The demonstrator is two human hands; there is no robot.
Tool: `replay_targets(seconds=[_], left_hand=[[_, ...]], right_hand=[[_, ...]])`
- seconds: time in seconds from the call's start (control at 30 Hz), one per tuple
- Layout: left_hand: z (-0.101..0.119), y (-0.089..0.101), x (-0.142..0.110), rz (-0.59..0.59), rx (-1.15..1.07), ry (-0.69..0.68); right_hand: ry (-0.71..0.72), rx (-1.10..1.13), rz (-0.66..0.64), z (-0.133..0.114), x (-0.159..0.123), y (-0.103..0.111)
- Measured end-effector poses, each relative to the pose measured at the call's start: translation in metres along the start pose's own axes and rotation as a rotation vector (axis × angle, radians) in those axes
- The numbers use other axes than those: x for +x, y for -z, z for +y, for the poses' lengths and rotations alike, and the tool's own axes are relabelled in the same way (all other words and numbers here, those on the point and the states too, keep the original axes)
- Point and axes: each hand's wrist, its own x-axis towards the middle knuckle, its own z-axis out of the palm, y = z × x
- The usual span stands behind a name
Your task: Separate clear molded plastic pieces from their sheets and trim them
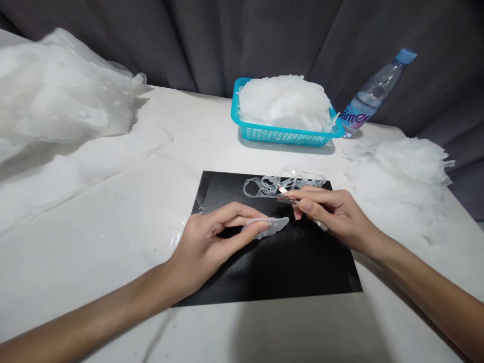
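Observation:
My left hand (217,232) pinches a translucent, soft-looking flat piece (274,227) between thumb and fingers, with small round spots on its face. It is held over a black mat (264,277). To its right, my right hand (327,212) is closed around a slim metal tool that looks like tweezers (291,199). Its tips point left and stay apart from the piece; much of it is hidden by the fingers. Just beyond the tips, thin clear looped strips (260,186) lie tangled along the mat's far edge.
A blue basket (287,136) heaped with whitish translucent pieces stands behind the mat. Beside it is a water bottle (372,96). More translucent pieces (408,166) are piled at right. A large clear bag (64,91) of white material lies at left. A dark curtain (212,40) hangs behind.

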Motion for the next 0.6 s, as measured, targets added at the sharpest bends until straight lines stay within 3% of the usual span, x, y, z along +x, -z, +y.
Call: replay_targets(seconds=[0.13,0.27,0.37,0.47,0.6], left_hand=[[-0.001,0.002,0.002,-0.009,0.033,0.016],[0.001,0.005,0.002,-0.031,0.021,0.042],[0.002,0.006,0.001,-0.050,0.023,0.092],[0.000,0.005,-0.001,-0.034,0.030,0.130],[-0.002,0.003,-0.002,-0.019,0.007,0.114]], right_hand=[[-0.034,0.051,0.072,-0.004,-0.004,-0.016],[0.156,-0.019,-0.047,-0.007,-0.007,-0.023],[0.280,-0.094,-0.068,-0.005,-0.006,-0.018],[0.213,-0.141,0.008,0.000,-0.005,-0.010],[-0.011,0.009,0.174,0.005,-0.003,-0.007]])
